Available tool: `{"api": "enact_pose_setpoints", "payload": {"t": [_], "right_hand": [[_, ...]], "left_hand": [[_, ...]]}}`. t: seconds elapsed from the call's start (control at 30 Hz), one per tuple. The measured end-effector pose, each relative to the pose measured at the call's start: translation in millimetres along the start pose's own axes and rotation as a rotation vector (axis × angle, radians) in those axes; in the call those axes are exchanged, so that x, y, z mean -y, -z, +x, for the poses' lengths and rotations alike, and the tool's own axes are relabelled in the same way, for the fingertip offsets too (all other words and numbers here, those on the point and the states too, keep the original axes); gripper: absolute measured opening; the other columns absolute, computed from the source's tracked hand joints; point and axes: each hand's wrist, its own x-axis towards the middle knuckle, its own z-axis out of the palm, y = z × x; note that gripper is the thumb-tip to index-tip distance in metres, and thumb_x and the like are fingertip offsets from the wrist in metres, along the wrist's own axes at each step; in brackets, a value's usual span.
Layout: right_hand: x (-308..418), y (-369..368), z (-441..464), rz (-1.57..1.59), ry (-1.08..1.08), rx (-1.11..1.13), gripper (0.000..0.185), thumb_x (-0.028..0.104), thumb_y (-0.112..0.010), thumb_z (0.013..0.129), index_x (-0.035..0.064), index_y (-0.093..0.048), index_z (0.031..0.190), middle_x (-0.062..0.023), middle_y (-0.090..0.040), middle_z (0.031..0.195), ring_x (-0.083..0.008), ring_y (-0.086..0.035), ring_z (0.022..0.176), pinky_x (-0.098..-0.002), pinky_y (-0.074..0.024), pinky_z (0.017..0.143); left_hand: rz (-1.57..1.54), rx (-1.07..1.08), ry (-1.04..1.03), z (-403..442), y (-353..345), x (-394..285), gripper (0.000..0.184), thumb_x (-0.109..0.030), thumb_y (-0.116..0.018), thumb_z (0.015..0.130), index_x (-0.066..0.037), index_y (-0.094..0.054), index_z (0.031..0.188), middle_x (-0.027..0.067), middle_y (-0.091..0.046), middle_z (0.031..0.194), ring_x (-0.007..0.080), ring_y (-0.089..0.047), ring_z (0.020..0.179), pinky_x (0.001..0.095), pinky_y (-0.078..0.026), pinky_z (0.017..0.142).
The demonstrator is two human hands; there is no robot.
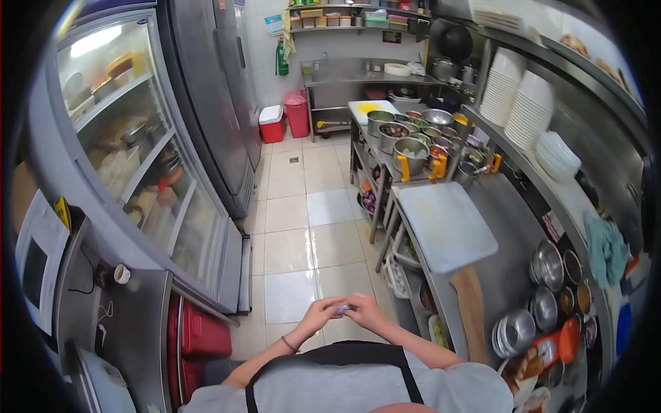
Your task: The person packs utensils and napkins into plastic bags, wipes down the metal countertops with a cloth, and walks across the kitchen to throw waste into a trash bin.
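Two bare hands meet low in the near centre, both closed in a narrow pinch, the left hand (322,316) and the right hand (368,313) sharing one small, bluish, shiny object (341,310). It looks light, and perhaps smooth enough to slip; whether it is stiff or soft, or would break easily, I cannot tell, since the fingers hide most of it. Its outer edges seem the best place to hold, with a fingertip grip from either side. The object lies between the fingertips, just right of the left hand and just left of the right, above the pale tiled floor (289,251). To the right, apart from both hands, a white rectangular cutting board (447,224) rests on the grey steel counter (513,289).
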Motion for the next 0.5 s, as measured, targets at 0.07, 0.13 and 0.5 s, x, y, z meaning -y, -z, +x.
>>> {"api": "enact_pose_setpoints", "payload": {"t": [0.07, 0.13, 0.5], "right_hand": [[-16, -22, 63, -0.018, 0.086, 0.071, 0.012, 0.004, -0.062, 0.067, 0.0064, -0.061, 0.079, -0.0097, -0.057, 0.072, -0.0252, -0.056, 0.066, -0.0328, -0.0450, 0.059], [-24, -55, 120, -0.002, 0.149, 0.145, 0.015, 0.001, -0.059, 0.066, 0.0054, -0.059, 0.080, -0.0107, -0.057, 0.074, -0.0279, -0.056, 0.069, -0.0345, -0.0454, 0.061], [-149, -55, 394, 0.034, 0.049, 0.420, 0.034, 0.011, -0.063, 0.073, 0.0065, -0.056, 0.106, -0.0112, -0.057, 0.103, -0.0256, -0.057, 0.091, -0.0331, -0.0446, 0.081]], "left_hand": [[-0.038, -0.145, -0.036, 21, 39, -5, 0.036, -0.012, -0.058, 0.081, 0.003, -0.051, 0.113, 0.0118, -0.058, 0.100, 0.0161, -0.056, 0.091, 0.0265, -0.048, 0.079], [0.072, -0.264, -0.049, 38, 79, -14, 0.035, -0.010, -0.059, 0.079, 0.004, -0.052, 0.111, 0.0115, -0.058, 0.099, 0.0146, -0.056, 0.090, 0.0261, -0.048, 0.078], [-0.085, -0.437, 0.034, 226, 295, -81, 0.019, -0.002, -0.046, 0.080, 0.007, -0.056, 0.093, 0.0119, -0.060, 0.079, 0.0164, -0.059, 0.061, 0.0228, -0.049, 0.054]]}}
